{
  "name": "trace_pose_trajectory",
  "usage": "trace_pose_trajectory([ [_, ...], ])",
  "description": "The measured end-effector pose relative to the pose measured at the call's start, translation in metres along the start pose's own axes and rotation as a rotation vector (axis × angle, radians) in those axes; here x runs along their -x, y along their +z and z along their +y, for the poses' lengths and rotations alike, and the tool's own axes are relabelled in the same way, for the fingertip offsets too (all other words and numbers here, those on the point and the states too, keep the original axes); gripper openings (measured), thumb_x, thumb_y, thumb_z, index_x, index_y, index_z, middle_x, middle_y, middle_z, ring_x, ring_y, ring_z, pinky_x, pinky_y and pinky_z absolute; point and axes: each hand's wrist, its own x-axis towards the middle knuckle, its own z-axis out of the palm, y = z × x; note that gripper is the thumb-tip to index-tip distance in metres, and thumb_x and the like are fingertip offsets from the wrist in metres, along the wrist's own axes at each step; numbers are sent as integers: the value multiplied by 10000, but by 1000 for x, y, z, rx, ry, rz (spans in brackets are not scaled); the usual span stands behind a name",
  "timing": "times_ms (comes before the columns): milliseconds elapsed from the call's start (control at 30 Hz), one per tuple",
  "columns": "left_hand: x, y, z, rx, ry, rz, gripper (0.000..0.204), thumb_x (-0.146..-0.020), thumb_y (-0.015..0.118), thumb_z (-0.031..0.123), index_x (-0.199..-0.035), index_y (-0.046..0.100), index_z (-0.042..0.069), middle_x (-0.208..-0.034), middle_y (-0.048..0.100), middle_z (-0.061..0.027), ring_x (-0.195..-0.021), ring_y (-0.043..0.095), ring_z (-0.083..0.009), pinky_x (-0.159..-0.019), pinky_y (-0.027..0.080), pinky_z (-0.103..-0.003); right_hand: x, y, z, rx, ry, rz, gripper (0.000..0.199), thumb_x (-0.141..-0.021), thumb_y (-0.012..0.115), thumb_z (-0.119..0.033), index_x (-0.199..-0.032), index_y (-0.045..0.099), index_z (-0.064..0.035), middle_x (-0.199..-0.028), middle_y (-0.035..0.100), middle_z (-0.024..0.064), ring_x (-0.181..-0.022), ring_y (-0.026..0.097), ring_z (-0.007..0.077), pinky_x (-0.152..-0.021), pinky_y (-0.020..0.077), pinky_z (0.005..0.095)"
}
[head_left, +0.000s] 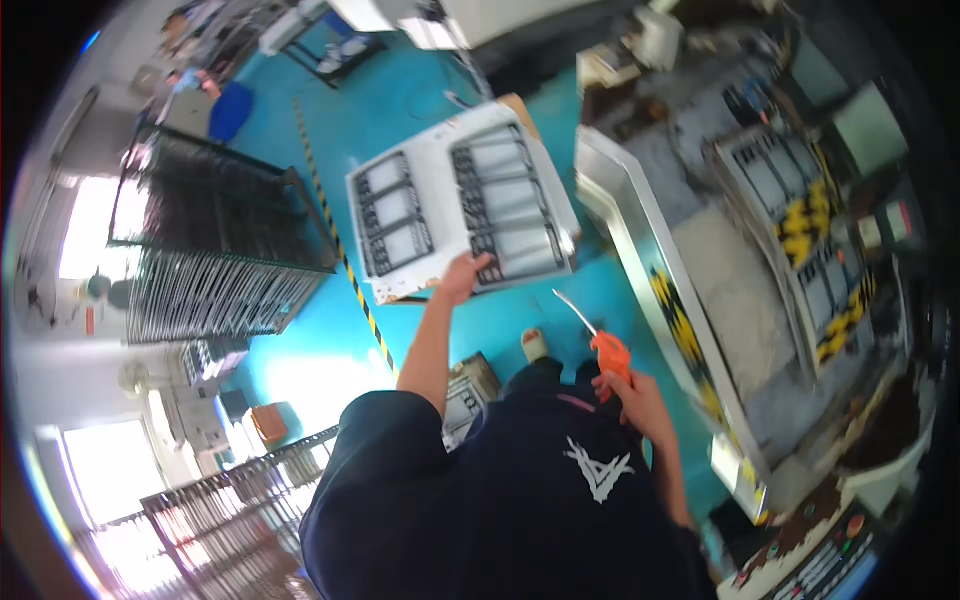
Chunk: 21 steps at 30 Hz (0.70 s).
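My left hand (458,280) reaches forward to a white worktable (437,165). Its fingers are closed on the near left corner of a flat sheet (510,205) with black-bordered pale windows. A similar, smaller sheet (394,215) lies to the left on the same tabletop. In my right hand (637,402), held low in front of my body, is an orange air blow gun (610,355). Its thin metal nozzle points up and to the left, apart from the sheets. Blur hides the fine detail of the sheets.
Tall racks of thin trays (210,290) stand at the left, and another rack (240,500) is at the lower left. A machine with a pale metal frame (650,260) and black-yellow stripes lies close on the right. Striped tape (340,250) crosses the blue-green floor.
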Motion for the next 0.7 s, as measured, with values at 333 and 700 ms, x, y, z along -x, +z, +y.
trace_pose_trajectory([
  [333,127,15,189,146,391,-60,311,-1017,594,227,-1229,605,0,-1128,689,-80,-1099,634,-181,-941,508,-342,-1,-24,-38,-87,-192,-40,353,-1049,480,-300,-911,613,-4,-1050,715,155,-859,718,195,-434,450,244],
  [700,177,2,288,-140,722,430,305,-1073,478,203,-1218,566,-50,-1147,718,-146,-989,722,-215,-829,585,-301,2,-27,-79,-99,-358,-33,312,-1064,448,-239,-945,612,-2,-1055,715,147,-804,705,151,-449,445,210],
])
